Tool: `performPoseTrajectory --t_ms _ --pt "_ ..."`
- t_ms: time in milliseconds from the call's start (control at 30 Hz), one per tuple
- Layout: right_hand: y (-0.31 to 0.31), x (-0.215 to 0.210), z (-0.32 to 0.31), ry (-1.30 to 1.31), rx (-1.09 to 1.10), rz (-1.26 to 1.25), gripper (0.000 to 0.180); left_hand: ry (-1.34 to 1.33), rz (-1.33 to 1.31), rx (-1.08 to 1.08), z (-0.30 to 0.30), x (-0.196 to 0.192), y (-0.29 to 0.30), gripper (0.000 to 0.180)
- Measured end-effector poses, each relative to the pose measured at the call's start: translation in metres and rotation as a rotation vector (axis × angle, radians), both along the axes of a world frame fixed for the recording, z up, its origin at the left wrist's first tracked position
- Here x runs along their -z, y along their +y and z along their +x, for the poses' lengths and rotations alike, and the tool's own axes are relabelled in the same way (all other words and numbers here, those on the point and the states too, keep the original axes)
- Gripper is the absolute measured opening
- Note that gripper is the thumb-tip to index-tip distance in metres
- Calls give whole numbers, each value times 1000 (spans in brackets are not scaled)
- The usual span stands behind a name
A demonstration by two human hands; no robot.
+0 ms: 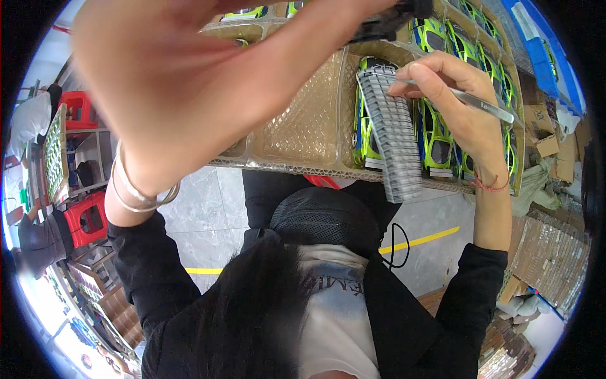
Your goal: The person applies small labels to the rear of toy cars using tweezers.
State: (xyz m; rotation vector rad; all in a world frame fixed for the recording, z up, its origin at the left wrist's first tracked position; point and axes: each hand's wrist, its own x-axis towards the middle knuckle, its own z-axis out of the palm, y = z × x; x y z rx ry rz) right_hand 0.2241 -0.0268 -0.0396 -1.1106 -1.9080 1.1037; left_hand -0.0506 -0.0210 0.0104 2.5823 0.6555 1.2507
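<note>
My right hand [457, 104] is closed around slim metal tweezers [483, 106]. Its fingertips rest on the top of a long strip of grey-and-black stickers [394, 139], which lies across a green toy car [367, 136] in a tray compartment and hangs past the tray's near edge. Close to the camera and blurred, my left hand [164, 95] is raised over the tray's left side. One of its fingers stretches toward a black object [394, 22] at the top edge; its other fingers are cut off or smeared.
The brown cardboard tray [297, 167] has clear plastic-lined compartments [303, 120], with several more green cars [464, 44] on its right. Red stools [88, 218] and another person [41, 237] are at the left. Cardboard boxes [540, 126] and stacked trays [549, 259] stand at the right.
</note>
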Motion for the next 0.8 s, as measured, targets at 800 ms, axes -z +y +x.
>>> performPoseTrajectory --t_ms 800 --pt "-32 -45 30 324 11 358 30 -10 -166 35 64 -2 -4 45"
